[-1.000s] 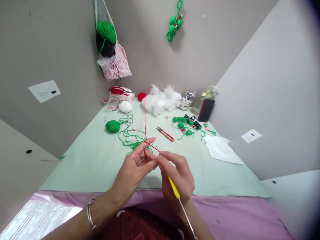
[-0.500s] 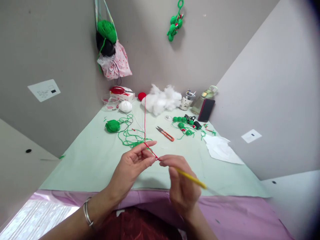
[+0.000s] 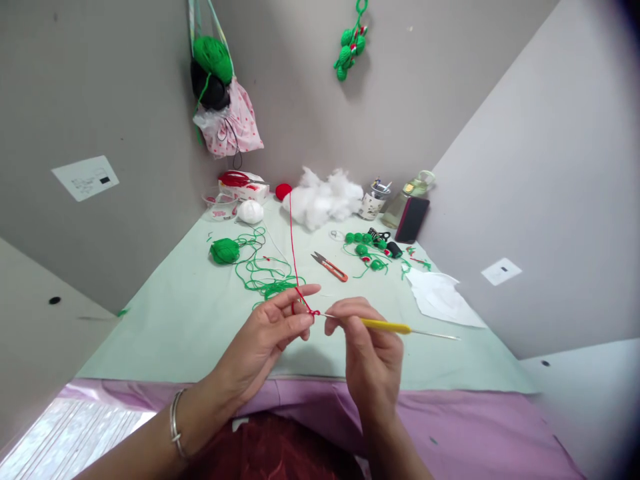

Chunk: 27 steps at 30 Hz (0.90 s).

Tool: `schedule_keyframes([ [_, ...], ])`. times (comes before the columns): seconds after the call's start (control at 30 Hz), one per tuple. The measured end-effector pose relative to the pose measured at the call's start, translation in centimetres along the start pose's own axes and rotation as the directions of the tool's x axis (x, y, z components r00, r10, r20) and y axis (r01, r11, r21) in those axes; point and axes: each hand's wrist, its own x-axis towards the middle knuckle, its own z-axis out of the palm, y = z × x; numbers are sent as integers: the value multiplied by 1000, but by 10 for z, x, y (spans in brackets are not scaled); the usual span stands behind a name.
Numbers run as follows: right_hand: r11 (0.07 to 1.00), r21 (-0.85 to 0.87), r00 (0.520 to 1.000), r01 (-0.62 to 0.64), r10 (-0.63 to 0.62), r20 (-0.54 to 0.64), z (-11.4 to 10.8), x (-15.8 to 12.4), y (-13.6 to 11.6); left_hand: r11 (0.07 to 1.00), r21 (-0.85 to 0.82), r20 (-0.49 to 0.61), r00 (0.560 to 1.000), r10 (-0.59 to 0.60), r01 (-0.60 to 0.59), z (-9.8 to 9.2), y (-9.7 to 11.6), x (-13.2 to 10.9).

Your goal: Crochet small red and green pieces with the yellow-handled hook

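My left hand [image 3: 280, 327] pinches a small piece of red crochet [image 3: 314, 313] between thumb and finger. Red yarn [image 3: 293, 247] passes over its raised index finger and runs back to a red ball [image 3: 283, 192] at the far side of the table. In my right hand [image 3: 370, 347] is a crochet hook [image 3: 385, 325] with a yellow handle and a metal tip at each end. Its left tip meets the red crochet; the other tip points out to the right. Beyond my hands lie orange thread snips [image 3: 330, 267] and tangled green yarn [image 3: 263, 273].
A green yarn ball [image 3: 225, 251] and a white ball [image 3: 251, 212] lie at the left. White stuffing [image 3: 323, 200] sits at the back, beside a pen cup [image 3: 374, 202]. Green crocheted balls [image 3: 362, 250], a phone [image 3: 413, 220] and white paper [image 3: 443, 297] occupy the right side.
The hook has swung from a blurred, downward slant to nearly level, its tip now at the red crochet. My right hand has turned with it. The yarn over my left finger has shifted slightly right.
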Motion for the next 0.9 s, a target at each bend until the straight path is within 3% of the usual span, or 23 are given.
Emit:
schedule_keyframes([
  [0.27, 993, -116, 998, 34, -27, 61, 2, 0, -1, 983, 160, 9, 995, 95, -96, -2, -6, 0],
  [0.4, 902, -342, 963, 262, -223, 150, 1, -9, 6, 989, 118, -19, 995, 95, -92, -2, -8, 3],
  [0.5, 801, -448, 918, 397, -338, 208, 2, -13, 11, 1000, -6, -23, 1000, 12, -12, 0, -10, 3],
  [0.57, 852, -398, 941, 339, -301, 157, 2, -12, 10, 995, -84, 7, 999, -51, 52, 1, -10, 1],
  [0.7, 973, -209, 995, 97, -98, 6, -1, -7, 3, 985, -154, 32, 996, -79, 83, 1, -7, 0],
  [0.9, 985, 138, 986, -106, 122, -111, -4, -2, 1, 983, -175, 2, 999, -50, 50, -2, 0, 2],
])
